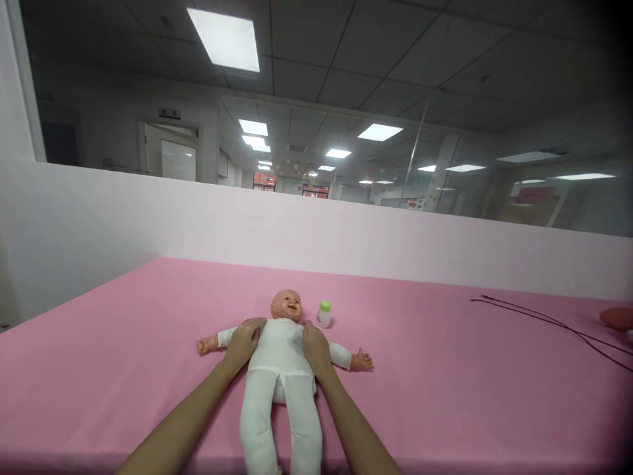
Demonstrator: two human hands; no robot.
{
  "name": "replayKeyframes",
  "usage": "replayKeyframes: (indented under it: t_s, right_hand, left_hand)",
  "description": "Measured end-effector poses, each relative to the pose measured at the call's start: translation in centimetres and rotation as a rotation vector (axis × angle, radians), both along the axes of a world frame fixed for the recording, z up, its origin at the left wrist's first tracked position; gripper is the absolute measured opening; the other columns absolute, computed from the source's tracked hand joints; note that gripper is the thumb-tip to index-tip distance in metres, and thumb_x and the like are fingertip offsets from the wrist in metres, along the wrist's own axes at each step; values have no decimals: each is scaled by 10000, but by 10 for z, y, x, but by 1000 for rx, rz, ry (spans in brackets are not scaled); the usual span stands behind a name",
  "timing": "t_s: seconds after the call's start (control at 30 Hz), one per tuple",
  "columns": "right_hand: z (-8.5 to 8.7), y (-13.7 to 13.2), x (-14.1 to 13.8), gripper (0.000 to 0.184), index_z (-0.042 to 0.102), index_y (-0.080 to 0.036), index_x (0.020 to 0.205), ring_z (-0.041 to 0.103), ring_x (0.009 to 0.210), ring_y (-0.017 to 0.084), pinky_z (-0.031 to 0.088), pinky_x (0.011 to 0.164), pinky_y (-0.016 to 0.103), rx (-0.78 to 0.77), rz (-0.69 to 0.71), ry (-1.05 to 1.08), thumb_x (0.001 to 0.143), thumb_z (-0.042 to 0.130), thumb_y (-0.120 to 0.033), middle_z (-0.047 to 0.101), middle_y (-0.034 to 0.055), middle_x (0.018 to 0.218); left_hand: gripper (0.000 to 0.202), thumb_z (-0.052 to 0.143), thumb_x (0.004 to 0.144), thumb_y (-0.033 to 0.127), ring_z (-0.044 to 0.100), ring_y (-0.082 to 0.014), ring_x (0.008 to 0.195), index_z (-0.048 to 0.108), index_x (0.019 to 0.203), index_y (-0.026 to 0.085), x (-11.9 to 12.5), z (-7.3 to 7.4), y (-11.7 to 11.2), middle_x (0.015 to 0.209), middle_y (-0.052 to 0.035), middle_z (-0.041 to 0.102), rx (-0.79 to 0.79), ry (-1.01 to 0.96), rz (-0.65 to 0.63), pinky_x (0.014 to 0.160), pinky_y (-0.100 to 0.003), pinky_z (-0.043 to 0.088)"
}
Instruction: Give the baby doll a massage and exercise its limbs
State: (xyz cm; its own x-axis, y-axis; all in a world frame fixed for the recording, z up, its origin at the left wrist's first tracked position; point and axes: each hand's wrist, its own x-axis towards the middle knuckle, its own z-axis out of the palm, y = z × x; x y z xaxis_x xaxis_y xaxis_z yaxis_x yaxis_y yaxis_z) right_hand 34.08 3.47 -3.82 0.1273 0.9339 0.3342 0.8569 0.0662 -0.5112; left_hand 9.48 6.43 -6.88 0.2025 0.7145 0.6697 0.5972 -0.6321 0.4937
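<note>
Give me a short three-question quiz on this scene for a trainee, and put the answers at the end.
1. True or false: the person's left hand and right hand both rest on the upper body of the soft baby doll in a white suit.
2. Multiple choice: the small clear bottle with a green cap stands nearest the doll's A) head, B) feet, C) knees.
3. Short answer: what colour is the flat cloth cover under the doll?

Key: 1 true; 2 A; 3 pink.
</note>
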Motion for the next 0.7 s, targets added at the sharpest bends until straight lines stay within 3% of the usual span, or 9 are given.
replayKeyframes:
  t_s: [0.23, 0.37, 0.7]
  right_hand:
    - [-5, -7, 0, 349, 671, -187, 1025, 694, 926, 230, 394, 729, 285, 133, 1, 32, 1054, 325, -211, 765, 88, 991]
    - [-6, -10, 0, 341, 685, -183, 1048, 688, 968, 223, 399, 771, 278, 179, 23, 36, 1040, 344, -185, 768, 94, 1038]
    - [-2, -12, -2, 323, 690, -195, 907, 648, 783, 202, 365, 685, 277, 191, -12, 40, 1021, 389, -226, 753, 64, 876]
  left_hand:
    - [463, 463, 848, 59, 711, -264, 1138, 753, 1184, 189, -3, 0, -4, 1226, -102, 776, -39, 23, -33, 1054, -445, 532]
    - [458, 470, 866, 86, 699, -271, 1170, 740, 1227, 165, -4, 3, -9, 1264, -121, 761, -50, 44, -34, 1077, -447, 514]
    - [436, 449, 866, 113, 738, -266, 1028, 795, 1122, 186, -9, 16, -16, 1145, -98, 802, -61, 9, -61, 975, -413, 562]
